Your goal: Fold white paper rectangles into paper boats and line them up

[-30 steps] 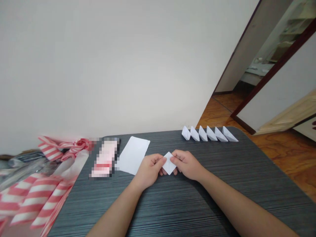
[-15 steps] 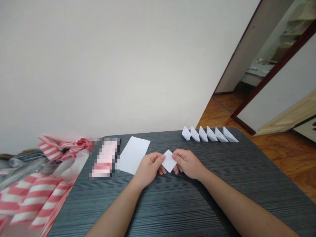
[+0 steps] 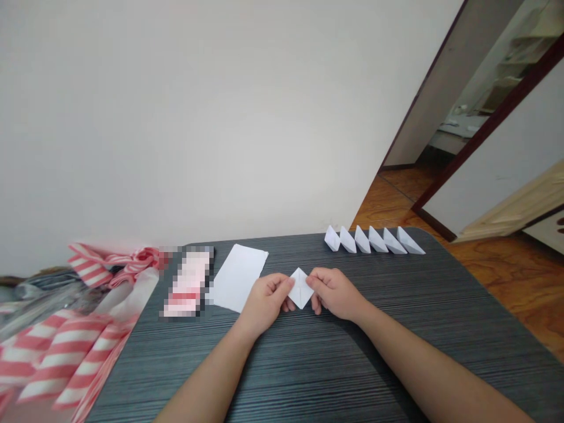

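Observation:
A small white folded paper [image 3: 301, 292], diamond-shaped with a crease down its middle, is held just above the dark table between both hands. My left hand [image 3: 268, 296] pinches its left corner, thumb on top and fingers curled beneath. On the opposite corner, my right hand [image 3: 332, 291] grips in the same way. Fingers partly cover both side corners, and the paper's underside is hidden. Left of my left hand lies a stack of white paper sheets [image 3: 240, 275]. Several folded white paper pieces [image 3: 362, 240] stand in a row beyond my right hand.
The dark wood-grained table [image 3: 308, 370] meets a pale wall at its back. On its left lies a pixelated pink-and-white object [image 3: 188, 282]. Red-and-white striped fabric [image 3: 66, 352] is heaped beside the table. A doorway and wooden floor [image 3: 396, 194] show at the right.
The folded paper has shifted very slightly left, and my right thumb sits a little further over it. Both hands keep hold of it.

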`<state>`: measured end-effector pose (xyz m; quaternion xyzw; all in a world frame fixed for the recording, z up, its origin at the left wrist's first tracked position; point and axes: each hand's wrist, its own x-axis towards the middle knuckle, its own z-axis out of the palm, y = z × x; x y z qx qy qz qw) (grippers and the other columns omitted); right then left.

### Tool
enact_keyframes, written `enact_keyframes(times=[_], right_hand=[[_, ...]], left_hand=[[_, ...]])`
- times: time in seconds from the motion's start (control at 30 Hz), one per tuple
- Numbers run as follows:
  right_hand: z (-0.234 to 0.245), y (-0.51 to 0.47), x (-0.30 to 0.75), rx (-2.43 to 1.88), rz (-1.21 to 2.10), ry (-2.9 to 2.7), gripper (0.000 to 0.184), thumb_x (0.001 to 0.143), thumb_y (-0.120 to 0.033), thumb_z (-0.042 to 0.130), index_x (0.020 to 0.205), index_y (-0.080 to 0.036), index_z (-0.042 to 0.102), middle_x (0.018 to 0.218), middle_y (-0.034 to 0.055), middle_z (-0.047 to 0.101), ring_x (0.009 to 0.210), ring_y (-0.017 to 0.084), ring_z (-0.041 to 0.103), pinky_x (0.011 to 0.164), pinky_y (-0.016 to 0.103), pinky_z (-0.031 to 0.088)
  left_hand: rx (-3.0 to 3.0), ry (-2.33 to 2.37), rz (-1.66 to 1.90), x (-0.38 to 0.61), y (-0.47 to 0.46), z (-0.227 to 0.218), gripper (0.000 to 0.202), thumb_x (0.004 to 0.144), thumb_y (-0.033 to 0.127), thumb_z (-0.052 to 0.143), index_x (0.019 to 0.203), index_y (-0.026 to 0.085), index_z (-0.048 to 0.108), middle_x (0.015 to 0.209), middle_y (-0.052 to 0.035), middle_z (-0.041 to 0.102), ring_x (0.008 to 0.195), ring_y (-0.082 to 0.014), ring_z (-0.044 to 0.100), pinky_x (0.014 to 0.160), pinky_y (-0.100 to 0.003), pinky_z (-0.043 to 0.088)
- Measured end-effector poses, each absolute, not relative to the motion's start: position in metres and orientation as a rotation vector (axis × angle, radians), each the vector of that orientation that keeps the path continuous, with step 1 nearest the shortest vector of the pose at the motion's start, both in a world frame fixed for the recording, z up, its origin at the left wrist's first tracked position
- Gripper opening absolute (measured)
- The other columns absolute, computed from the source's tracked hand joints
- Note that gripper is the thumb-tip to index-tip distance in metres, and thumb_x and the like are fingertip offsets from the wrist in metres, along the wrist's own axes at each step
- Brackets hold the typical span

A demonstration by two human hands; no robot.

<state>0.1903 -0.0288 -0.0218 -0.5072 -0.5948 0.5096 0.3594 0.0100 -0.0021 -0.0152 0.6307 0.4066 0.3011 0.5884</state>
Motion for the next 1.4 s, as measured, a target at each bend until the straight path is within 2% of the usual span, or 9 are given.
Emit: enact_keyframes(times=[0.27,0.53,0.8,0.97,1.17,1.4], right_hand=[[-0.0206,-0.0287,0.189,-1.297,1.319,-1.55,0.03,0.088,-0.036,0.043,0.065,-0.018,0.048,0.045,-0.0039,0.058,0.037,0.009,0.052,0.039,0.017,0.036],[-0.0173,-0.0302,0.1884,-1.308,1.305,-1.598,0.028,0.088,-0.033,0.044,0.066,-0.017,0.051,0.045,-0.004,0.058,0.037,0.009,0.053,0.041,0.018,0.039],[-0.0191,-0.0304,0.1895,-1.258,1.324,-1.633,0.026,0.089,-0.032,0.043,0.069,-0.017,0.052,0.049,-0.003,0.059,0.04,0.009,0.054,0.043,0.019,0.042],[-0.0239,-0.0288,0.1911,-1.271,1.332,-1.58,0.027,0.09,-0.032,0.041,0.069,-0.017,0.05,0.048,-0.0028,0.059,0.038,0.01,0.054,0.04,0.018,0.039],[-0.0249,-0.0286,0.1915,-1.251,1.326,-1.57,0.029,0.091,-0.032,0.04,0.067,-0.017,0.048,0.047,-0.0027,0.058,0.037,0.009,0.052,0.038,0.017,0.036],[-0.0242,-0.028,0.1913,-1.211,1.311,-1.543,0.022,0.089,-0.032,0.045,0.075,-0.016,0.052,0.056,-0.0022,0.06,0.045,0.009,0.055,0.045,0.018,0.04]], left_hand=[[1.524,0.956,0.651,0.0088,-0.0035,-0.0135,0.038,0.086,0.044,0.043,0.066,0.014,0.057,0.053,-0.0022,0.06,0.047,-0.0109,0.052,0.047,-0.021,0.038],[1.51,0.935,0.613,0.0113,-0.0049,-0.0127,0.03,0.081,0.042,0.052,0.072,0.014,0.057,0.058,-0.0002,0.057,0.051,-0.0109,0.052,0.049,-0.021,0.04],[1.529,0.935,0.602,0.0095,-0.0048,-0.0122,0.031,0.083,0.041,0.049,0.07,0.014,0.056,0.056,-0.0006,0.058,0.05,-0.0106,0.051,0.048,-0.02,0.038],[1.48,0.909,0.612,0.0089,-0.0021,-0.0145,0.034,0.085,0.043,0.046,0.075,0.013,0.058,0.055,-0.0022,0.06,0.049,-0.0112,0.052,0.048,-0.021,0.039],[1.424,0.907,0.665,0.0085,-0.0013,-0.0153,0.038,0.087,0.042,0.042,0.07,0.012,0.057,0.052,-0.0035,0.06,0.045,-0.0108,0.051,0.045,-0.021,0.038],[1.409,0.911,0.697,0.0087,-0.0012,-0.0172,0.037,0.087,0.042,0.042,0.071,0.012,0.056,0.051,-0.0029,0.059,0.045,-0.0112,0.052,0.044,-0.021,0.039]])
